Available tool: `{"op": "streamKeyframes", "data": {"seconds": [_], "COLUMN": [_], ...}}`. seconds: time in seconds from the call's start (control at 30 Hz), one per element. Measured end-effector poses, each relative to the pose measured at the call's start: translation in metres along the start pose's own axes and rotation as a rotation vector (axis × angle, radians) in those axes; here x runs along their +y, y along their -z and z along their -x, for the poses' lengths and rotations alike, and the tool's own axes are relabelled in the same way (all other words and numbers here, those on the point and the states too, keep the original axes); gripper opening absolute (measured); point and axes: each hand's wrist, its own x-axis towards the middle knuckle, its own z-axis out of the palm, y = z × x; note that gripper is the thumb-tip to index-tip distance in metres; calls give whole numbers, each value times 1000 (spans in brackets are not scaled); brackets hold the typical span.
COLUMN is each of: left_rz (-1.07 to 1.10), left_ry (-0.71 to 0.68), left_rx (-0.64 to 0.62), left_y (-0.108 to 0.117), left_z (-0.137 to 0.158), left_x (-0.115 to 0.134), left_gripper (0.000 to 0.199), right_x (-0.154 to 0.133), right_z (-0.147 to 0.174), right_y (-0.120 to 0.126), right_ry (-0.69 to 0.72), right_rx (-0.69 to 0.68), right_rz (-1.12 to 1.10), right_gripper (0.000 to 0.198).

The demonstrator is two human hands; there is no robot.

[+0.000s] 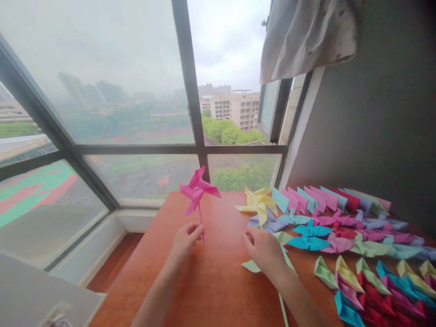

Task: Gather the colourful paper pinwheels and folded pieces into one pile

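My left hand is closed round the thin stick of a pink paper pinwheel, holding it upright above the table. My right hand is over the table with its fingers curled in; what they hold, if anything, is hidden. Under and around that hand lies a light green pinwheel, partly covered, with its pale green stick running toward me. Just beyond are a yellow pinwheel and a lavender pinwheel, which overlap.
Rows of folded paper cover the right of the wooden table: upright pieces at the back, bird-like pieces in the middle, boat-like pieces nearer. Ahead is a window with a grey curtain.
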Motion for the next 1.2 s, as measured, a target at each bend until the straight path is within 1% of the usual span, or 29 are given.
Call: {"op": "streamKeyframes", "data": {"seconds": [0.1,0.2,0.3,0.43,0.5,0.57,0.7,0.83,0.9,1.0,1.1,1.2], "left_rz": [-181,-382,-549,-697,-747,-780,-784,-705,-649,-536,-456,-527], "left_ry": [27,92,180,226,223,191,37,-115,-181,-253,-307,-386], "left_rx": [82,153,182,188,189,190,153,0,-84,-171,-268,-286], "left_y": [43,73,87,88,83,77,59,34,18,-11,-38,-52], "left_z": [-16,-30,-41,-48,-48,-45,-38,-30,-22,-6,11,22], "left_x": [-9,-20,-30,-36,-37,-35,-23,2,16,34,39,32], "left_gripper": [35,30,30,29,30,31,29,28,25,22,23,19], "right_x": [9,11,11,14,16,18,23,26,27,28,28,28], "right_z": [-5,-6,-7,-10,-11,-12,-13,-15,-15,-16,-16,-16], "right_y": [12,18,18,14,12,11,10,10,10,13,15,14], "right_ry": [-147,-212,-243,-278,-287,-283,-297,-317,-316,-317,-339,-345], "right_rx": [-19,-53,-59,-72,-88,-94,-75,-61,-43,-49,-77,-81], "right_rz": [196,286,307,301,305,316,333,342,349,350,335,324], "right_gripper": [28,27,26,30,30,30,29,29,29,28,30,32]}}
